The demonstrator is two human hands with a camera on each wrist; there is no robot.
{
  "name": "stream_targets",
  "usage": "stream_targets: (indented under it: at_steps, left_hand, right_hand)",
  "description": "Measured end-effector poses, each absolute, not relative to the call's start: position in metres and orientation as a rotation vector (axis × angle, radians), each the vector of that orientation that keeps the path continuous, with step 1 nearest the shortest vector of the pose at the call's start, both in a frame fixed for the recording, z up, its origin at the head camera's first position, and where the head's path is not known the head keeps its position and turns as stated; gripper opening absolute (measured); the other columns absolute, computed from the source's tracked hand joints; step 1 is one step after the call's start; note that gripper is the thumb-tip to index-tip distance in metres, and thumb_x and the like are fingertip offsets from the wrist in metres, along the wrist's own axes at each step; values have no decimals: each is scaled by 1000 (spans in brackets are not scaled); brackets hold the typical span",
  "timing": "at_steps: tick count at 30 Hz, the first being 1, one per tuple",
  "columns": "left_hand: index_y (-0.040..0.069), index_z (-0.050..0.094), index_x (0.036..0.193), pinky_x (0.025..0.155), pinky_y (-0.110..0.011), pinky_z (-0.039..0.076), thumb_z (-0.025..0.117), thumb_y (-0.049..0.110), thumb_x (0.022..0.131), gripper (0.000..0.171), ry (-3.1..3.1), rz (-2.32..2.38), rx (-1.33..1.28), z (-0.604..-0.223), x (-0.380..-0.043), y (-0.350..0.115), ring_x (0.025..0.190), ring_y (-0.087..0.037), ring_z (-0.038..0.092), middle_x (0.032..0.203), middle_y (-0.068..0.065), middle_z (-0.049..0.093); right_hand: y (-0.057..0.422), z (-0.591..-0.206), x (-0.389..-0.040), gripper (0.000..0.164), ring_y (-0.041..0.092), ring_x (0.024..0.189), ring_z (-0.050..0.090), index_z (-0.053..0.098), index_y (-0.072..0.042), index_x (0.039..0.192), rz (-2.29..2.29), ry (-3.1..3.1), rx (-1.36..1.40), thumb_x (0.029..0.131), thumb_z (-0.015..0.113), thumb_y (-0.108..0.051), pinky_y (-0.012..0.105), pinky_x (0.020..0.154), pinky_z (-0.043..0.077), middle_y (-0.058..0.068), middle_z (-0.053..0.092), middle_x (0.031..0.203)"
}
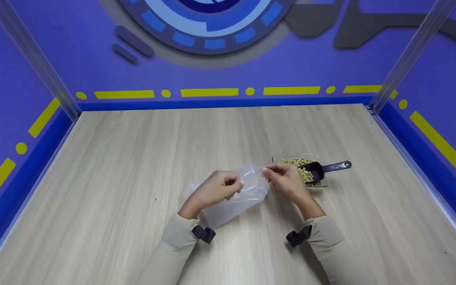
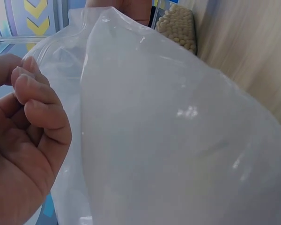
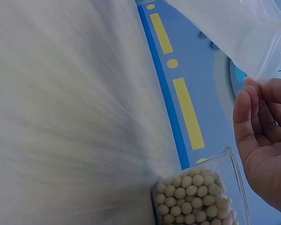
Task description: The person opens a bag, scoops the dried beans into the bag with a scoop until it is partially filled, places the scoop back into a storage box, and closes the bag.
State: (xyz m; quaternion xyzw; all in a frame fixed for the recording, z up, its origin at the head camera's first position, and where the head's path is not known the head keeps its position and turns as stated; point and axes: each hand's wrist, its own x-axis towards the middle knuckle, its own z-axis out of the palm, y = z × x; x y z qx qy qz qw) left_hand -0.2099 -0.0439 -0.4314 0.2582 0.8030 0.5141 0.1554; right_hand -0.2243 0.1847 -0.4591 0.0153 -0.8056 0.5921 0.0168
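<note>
A clear plastic zip bag [image 1: 228,209] hangs between both hands above the table, flat and see-through. My left hand [image 1: 217,188] pinches its zip edge between thumb and fingertips, with the other fingers curled. The bag's broad side [image 2: 168,122] fills most of the left wrist view. My right hand [image 1: 289,182] pinches a top corner of the bag, thumb against the fingers, as the right wrist view also shows at the bag corner [image 3: 262,65]. Just beyond the right hand is a clear container [image 1: 325,185] of round, pale beans [image 3: 192,197].
A black scoop [image 1: 337,166] lies in the container among the beans, its handle pointing right over the rim. The wood-grain table [image 1: 113,178] is bordered by blue panels [image 1: 220,75] at the back and both sides.
</note>
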Motion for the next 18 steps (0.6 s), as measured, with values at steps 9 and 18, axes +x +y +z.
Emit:
stream_targets:
  at_steps: [9,18]
  left_hand:
    - [13,50,68,51,-20,35,50,12,92,24,2214,1455,796,-424,-209,-51,55,-7,43,62,6,45]
    - [4,56,70,54,-20,40,51,12,89,21,2192,1405,804,-420,-208,-56,55,-6,44,63,6,49]
  right_hand:
    - [187,-459,-229,15,4,64,57,70,11,95,1755,-2508,214,86,66,0,16,59,49,6,67,75]
    - [194,-460,-230,16,4,65,57,69,12,97,1729,-2526,399,87,64,1,16,59,48,17,69,84]
